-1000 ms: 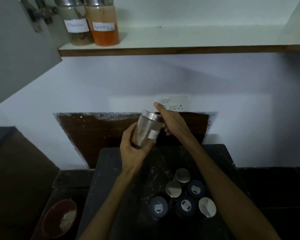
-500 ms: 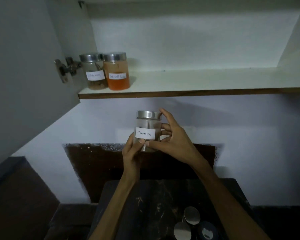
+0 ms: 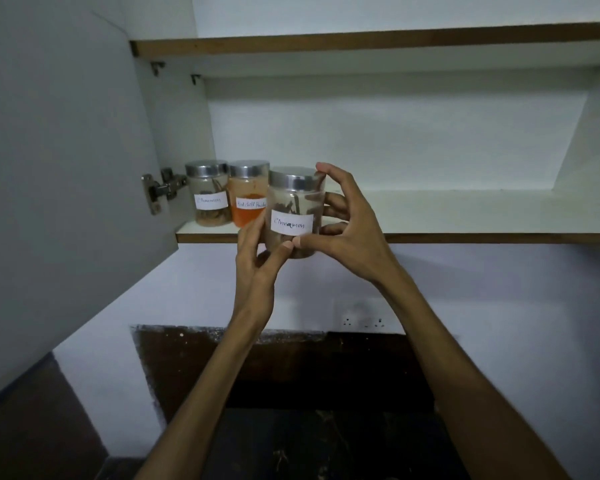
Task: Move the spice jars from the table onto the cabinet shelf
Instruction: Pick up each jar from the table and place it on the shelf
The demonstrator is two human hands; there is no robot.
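A clear cinnamon jar (image 3: 293,206) with a steel lid and a white label is in the air in front of the cabinet shelf (image 3: 430,233), at its front edge. My left hand (image 3: 257,258) grips its lower left side. My right hand (image 3: 343,226) holds it from the right, forefinger on the lid and thumb under the label. Two jars stand on the shelf at its left end: another brown spice jar (image 3: 209,195) and a red chilli powder jar (image 3: 248,199). The held jar hangs just right of the chilli jar and partly covers it.
The open cabinet door (image 3: 66,168) with its hinge (image 3: 160,192) stands to the left. An upper shelf (image 3: 361,43) runs above. The lower shelf is bare to the right of the jars. A wall socket (image 3: 362,320) and the dark table (image 3: 326,445) lie below.
Both hands have raised the cinnamon jar from above the table to the shelf's front edge. The view has tilted upward, and the jars on the table have dropped out of sight.
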